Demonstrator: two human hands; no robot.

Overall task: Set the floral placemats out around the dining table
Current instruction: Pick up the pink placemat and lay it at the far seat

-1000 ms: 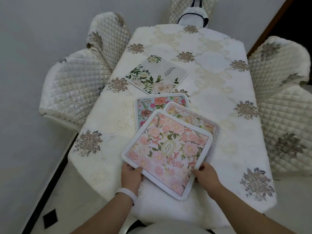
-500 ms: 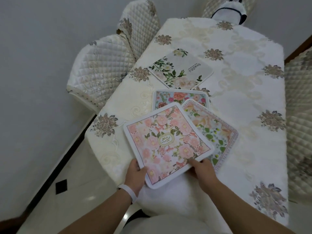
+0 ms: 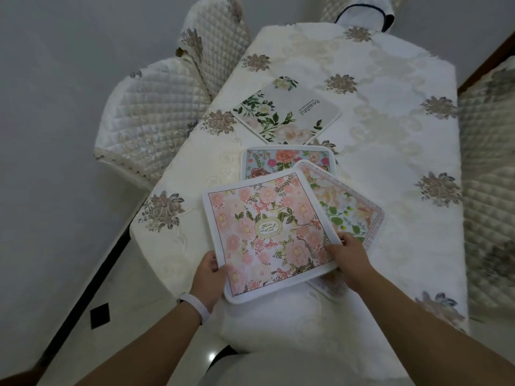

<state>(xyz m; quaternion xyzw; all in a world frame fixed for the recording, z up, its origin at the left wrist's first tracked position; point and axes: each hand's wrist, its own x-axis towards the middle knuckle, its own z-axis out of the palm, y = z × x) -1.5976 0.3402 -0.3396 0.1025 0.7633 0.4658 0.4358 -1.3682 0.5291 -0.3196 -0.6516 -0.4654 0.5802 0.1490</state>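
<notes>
A pink floral placemat (image 3: 267,232) with a gold oval emblem lies on top of the stack at the near end of the dining table (image 3: 390,151). My left hand (image 3: 210,277) grips its near left edge and my right hand (image 3: 348,254) grips its right corner. Under it, fanned out, are an orange-bordered floral placemat (image 3: 351,210) and a blue-ground rose placemat (image 3: 284,160). A grey placemat with white flowers and green leaves (image 3: 287,112) lies flat by itself further up the left side.
The table wears a cream cloth with embroidered flowers. Quilted cream chairs stand at the left (image 3: 156,118), far left (image 3: 214,43) and right (image 3: 487,168). A white wall runs along the left, with tiled floor (image 3: 92,302) below.
The pink placemat has turned clockwise and shifted left, uncovering more of the orange-bordered mat beneath. My hands stayed on its near edges. The view has swung to the left.
</notes>
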